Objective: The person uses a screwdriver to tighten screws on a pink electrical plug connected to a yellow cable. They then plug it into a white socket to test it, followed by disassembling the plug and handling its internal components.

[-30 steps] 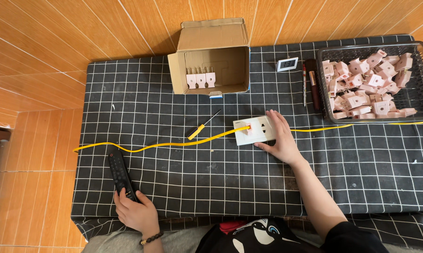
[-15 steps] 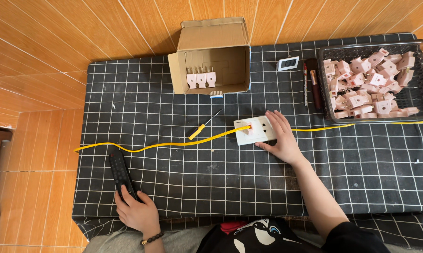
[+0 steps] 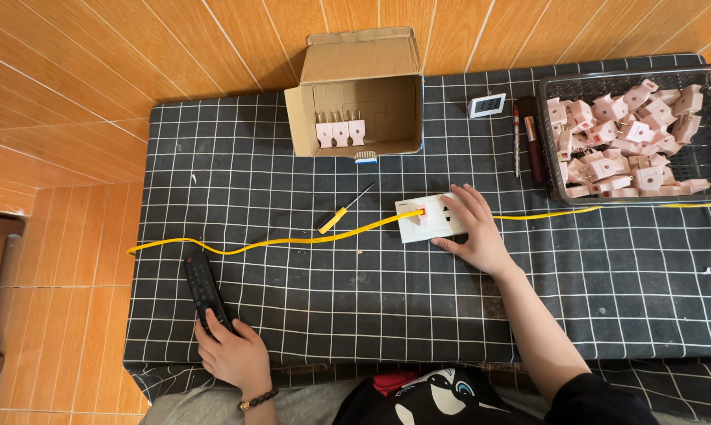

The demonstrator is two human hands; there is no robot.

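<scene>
My right hand (image 3: 475, 234) lies flat on the white socket plate (image 3: 432, 219), fingers spread, pinning it to the checked cloth (image 3: 355, 291) rather than gripping it. A pink plug (image 3: 421, 211) sits in the plate, touching the yellow cable (image 3: 292, 238) that snakes left and right across the cloth. My left hand (image 3: 231, 352) curls around the near end of the black remote (image 3: 203, 290), holding it loosely at the table edge. The risk, as I judge it: the cable tugs the plate out from under my palm, or the remote tips off the edge; the yellow screwdriver (image 3: 337, 216) lies just beside the cable
</scene>
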